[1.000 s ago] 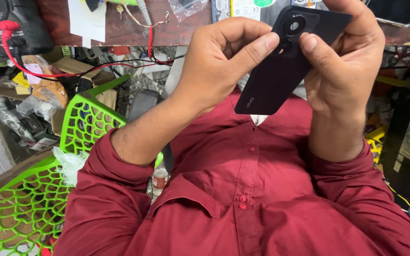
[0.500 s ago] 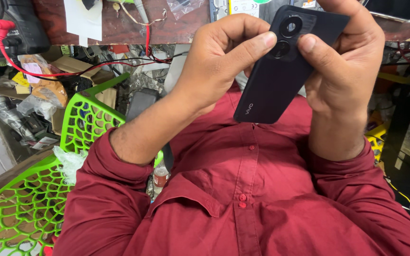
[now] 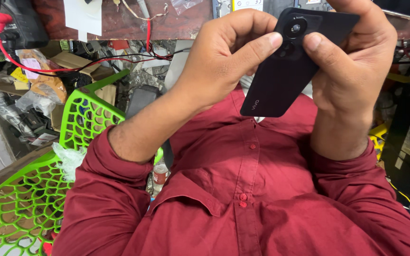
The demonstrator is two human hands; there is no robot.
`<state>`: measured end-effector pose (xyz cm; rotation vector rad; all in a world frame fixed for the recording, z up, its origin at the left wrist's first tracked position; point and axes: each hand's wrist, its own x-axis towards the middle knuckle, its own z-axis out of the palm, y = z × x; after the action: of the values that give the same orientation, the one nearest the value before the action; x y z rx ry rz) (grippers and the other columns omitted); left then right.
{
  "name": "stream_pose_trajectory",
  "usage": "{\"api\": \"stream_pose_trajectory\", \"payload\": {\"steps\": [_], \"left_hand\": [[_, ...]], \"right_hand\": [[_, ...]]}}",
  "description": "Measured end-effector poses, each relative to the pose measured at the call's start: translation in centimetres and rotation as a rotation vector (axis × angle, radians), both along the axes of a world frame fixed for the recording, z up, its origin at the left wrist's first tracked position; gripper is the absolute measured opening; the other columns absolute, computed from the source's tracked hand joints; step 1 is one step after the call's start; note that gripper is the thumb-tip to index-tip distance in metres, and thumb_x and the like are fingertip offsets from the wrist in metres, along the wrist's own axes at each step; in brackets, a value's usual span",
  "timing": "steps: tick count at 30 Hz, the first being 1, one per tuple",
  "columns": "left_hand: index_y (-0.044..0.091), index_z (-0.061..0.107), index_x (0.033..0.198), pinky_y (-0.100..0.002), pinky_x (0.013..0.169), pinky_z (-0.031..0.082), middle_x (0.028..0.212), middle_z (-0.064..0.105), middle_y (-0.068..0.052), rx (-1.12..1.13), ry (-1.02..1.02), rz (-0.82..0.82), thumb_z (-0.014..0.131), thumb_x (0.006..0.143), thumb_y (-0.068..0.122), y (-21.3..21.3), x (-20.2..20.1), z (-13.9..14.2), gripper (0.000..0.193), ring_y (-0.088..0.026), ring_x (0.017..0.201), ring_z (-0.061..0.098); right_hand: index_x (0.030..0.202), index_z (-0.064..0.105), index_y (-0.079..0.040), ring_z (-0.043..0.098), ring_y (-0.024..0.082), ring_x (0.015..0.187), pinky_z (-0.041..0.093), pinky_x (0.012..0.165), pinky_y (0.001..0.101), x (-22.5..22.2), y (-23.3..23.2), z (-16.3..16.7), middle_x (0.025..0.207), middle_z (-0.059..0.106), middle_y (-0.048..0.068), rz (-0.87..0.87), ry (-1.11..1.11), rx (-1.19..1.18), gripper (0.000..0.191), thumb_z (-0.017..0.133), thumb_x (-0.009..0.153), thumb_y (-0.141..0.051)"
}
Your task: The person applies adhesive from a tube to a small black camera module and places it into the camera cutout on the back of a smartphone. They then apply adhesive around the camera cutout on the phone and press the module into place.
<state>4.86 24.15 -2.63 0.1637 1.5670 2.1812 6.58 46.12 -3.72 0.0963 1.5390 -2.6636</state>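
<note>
Both hands, left hand (image 3: 224,57) and right hand (image 3: 352,71), grip a black phone (image 3: 285,80); green chair (image 3: 86,123) left, cluttered workbench (image 3: 119,23) far.

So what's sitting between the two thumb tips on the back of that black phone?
In the head view, the phone's lower camera lens lies between the left hand's thumb and the right hand's thumb.

At our left we see a bright green plastic chair (image 3: 34,199) with a lattice of holes, a crumpled clear plastic bag (image 3: 69,159) resting against it. Above it lies a clutter of cardboard boxes (image 3: 74,61) and wrapped packets. A red wire (image 3: 48,68) trails across them from a black meter (image 3: 5,23) at the top left corner. A small plastic bottle (image 3: 159,174) stands low beside the chair. A yellow object (image 3: 380,135) shows at our right.
</note>
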Motion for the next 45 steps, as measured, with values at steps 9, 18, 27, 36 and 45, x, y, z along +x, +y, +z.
{"api": "stream_pose_trajectory", "payload": {"steps": [9,18,27,36,45], "left_hand": [[-0.005,0.069,0.123,-0.017,0.079,0.056,0.107,0.073,0.000,-0.078,0.092,0.047,0.070,0.108,0.009,0.2,0.2,0.1,0.020,0.000,0.089,0.066],[-0.003,0.068,0.118,-0.015,0.072,0.049,0.098,0.069,0.003,-0.113,0.120,0.030,0.069,0.112,0.010,0.0,0.2,-0.4,0.015,0.002,0.083,0.059],[0.000,0.071,0.116,-0.016,0.073,0.055,0.097,0.074,0.002,-0.198,0.193,0.122,0.070,0.111,0.010,0.3,0.6,0.2,0.012,0.001,0.082,0.066],[0.003,0.075,0.112,-0.017,0.059,0.045,0.092,0.070,0.004,-0.427,0.301,0.136,0.075,0.105,0.012,0.1,0.3,1.3,0.012,0.003,0.066,0.054],[0.000,0.069,0.116,-0.017,0.065,0.045,0.091,0.068,0.002,-0.191,0.143,0.063,0.068,0.105,0.008,-0.2,-0.2,0.7,0.014,0.001,0.073,0.057]], "right_hand": [[0.129,0.063,0.004,0.069,0.014,0.092,0.054,0.087,0.0235,0.0,0.1,-0.6,0.113,0.072,0.013,-0.008,0.045,0.076,0.033,0.079,0.100,0.011],[0.126,0.063,0.004,0.068,0.015,0.103,0.053,0.095,0.0239,0.1,0.2,-0.8,0.116,0.068,0.009,0.011,0.053,0.112,0.032,0.079,0.100,0.011],[0.128,0.060,0.000,0.071,0.015,0.104,0.056,0.092,0.0253,-0.3,-0.3,-0.4,0.122,0.068,0.010,0.021,0.024,0.085,0.038,0.079,0.097,0.011],[0.129,0.059,0.002,0.072,0.015,0.097,0.060,0.092,0.0261,-0.6,-0.7,0.0,0.114,0.070,0.011,0.035,-0.015,0.047,0.040,0.078,0.095,0.011],[0.132,0.059,0.005,0.070,0.013,0.097,0.058,0.091,0.0241,-0.7,-0.6,-0.1,0.111,0.069,0.008,0.054,-0.010,0.128,0.039,0.077,0.098,0.012]]}}
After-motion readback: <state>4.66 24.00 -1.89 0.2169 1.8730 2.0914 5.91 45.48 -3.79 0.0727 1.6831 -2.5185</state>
